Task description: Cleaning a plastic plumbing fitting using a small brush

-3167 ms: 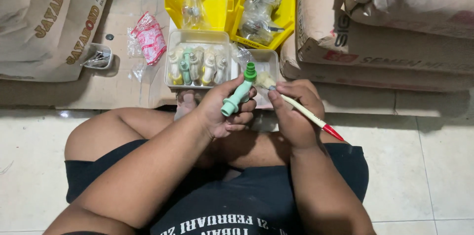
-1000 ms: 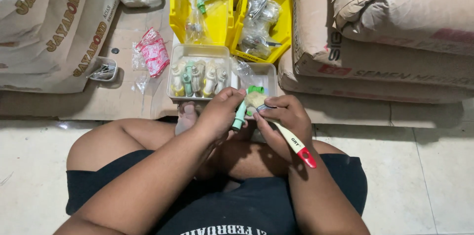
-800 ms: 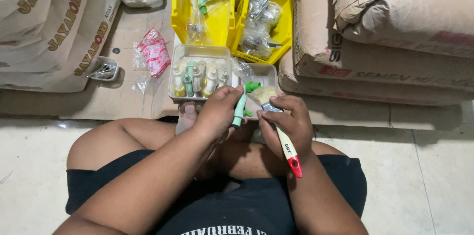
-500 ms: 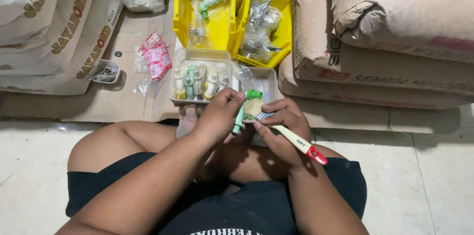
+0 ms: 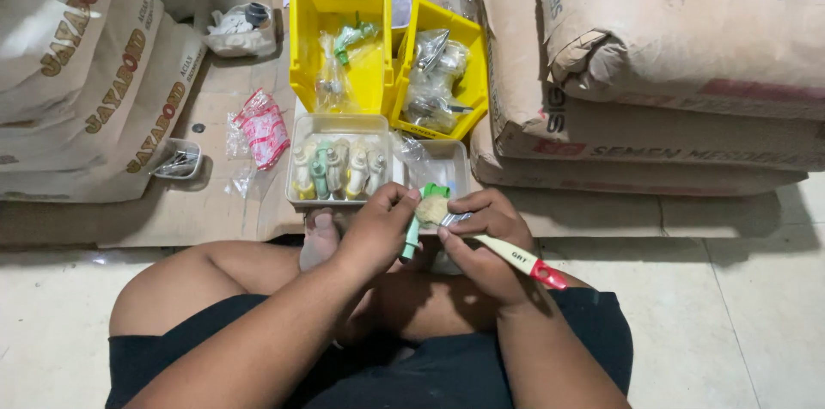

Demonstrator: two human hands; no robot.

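Note:
My left hand [image 5: 376,230] grips a pale green plastic tap [image 5: 412,232], held upright over my crossed legs. My right hand [image 5: 481,241] holds a small paintbrush [image 5: 507,253] with a cream handle and red tip; its bristles press against the tap's green top. Just beyond my hands lies a clear tray [image 5: 339,127] filled with several cream and green taps, and beside it a second clear tray [image 5: 451,161] that looks nearly empty.
Two yellow bins [image 5: 302,39] with bagged fittings stand behind the trays. Heavy paper sacks [image 5: 670,57] are stacked on the right, more sacks [image 5: 77,74] on the left. A red-and-white packet [image 5: 263,127] and a small clear cup [image 5: 179,160] lie on cardboard.
The brush has been stroking back and forth over the tap's top, its handle swinging. The tap turned from slanted to upright in my left hand. The view tilted slightly farther forward.

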